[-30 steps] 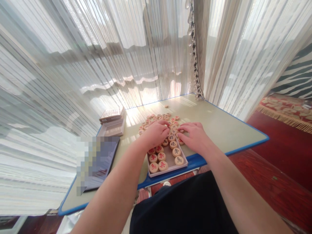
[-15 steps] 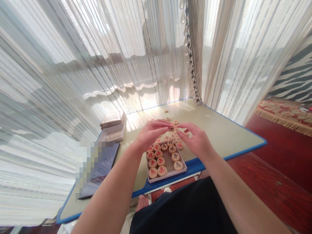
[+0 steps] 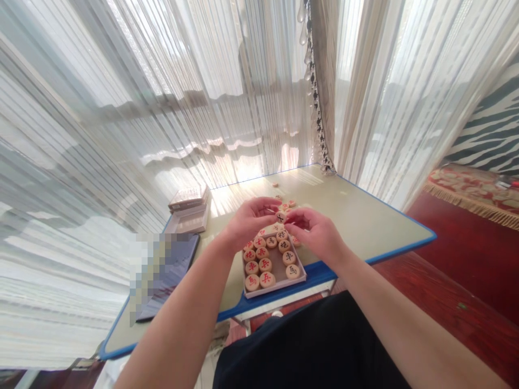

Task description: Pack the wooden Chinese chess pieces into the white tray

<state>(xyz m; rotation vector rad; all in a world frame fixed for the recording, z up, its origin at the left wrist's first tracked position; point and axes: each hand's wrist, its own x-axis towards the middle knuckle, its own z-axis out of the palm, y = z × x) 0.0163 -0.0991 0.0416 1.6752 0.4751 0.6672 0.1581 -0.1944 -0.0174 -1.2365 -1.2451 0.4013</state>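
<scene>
A round wooden Chinese chess piece [image 3: 280, 217] with a black character is pinched between my two hands, above the far end of an open box. My left hand [image 3: 253, 219] grips its left side with the fingertips. From the right, the fingers of my right hand [image 3: 314, 229] close on its other edge. Below, the shallow box [image 3: 279, 265] holds several pieces: red-marked ones in two columns on the left, black-marked ones along the right side and far end. Bare box floor shows in the middle. More loose pieces [image 3: 288, 204] lie beyond and partly behind my hands.
The pale table [image 3: 365, 216] has a blue edge. At left stand a closed box [image 3: 188, 197] on an open lid or tray [image 3: 190, 220] and a dark tablet-like object [image 3: 174, 275], partly blurred out. Sheer curtains [image 3: 203, 97] hang behind the table.
My hands have come together, and the piece is now held up between them with its face turned toward me. The right hand has moved left. The view has shifted slightly.
</scene>
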